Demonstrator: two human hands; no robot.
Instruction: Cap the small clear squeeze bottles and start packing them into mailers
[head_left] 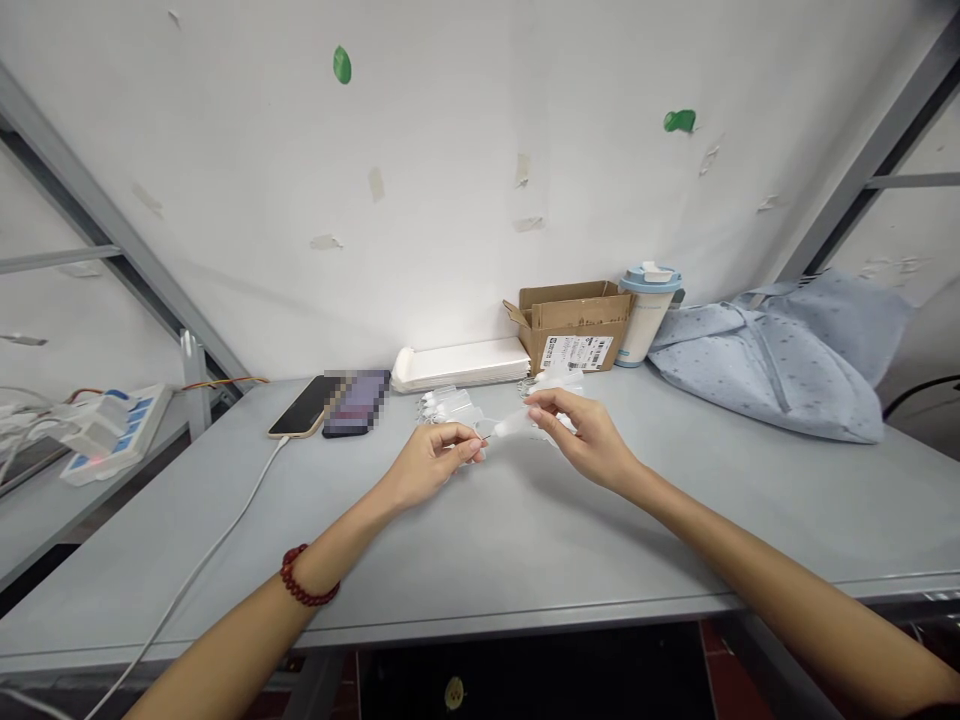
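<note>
My left hand (439,462), a string of dark red beads on its wrist, pinches a thin dark end at the narrow tip of a small translucent white piece (512,424). The wider end of that piece sits between the thumb and fingers of my right hand (585,432). Both hands hold it just above the grey table. Behind my left hand lies a bunch of similar clear-and-white pieces (452,404) with small metal parts. Another such bunch (562,380) is partly hidden behind my right hand. Too small to tell is the exact kind of these pieces.
Along the wall stand a white stack (465,362), an open cardboard box (581,325) and a lidded cup (647,315). A blue cloth bag (772,370) lies at right. Two phones (304,408) are at left, one with a white cable (217,545). A power strip (124,440) sits farther left.
</note>
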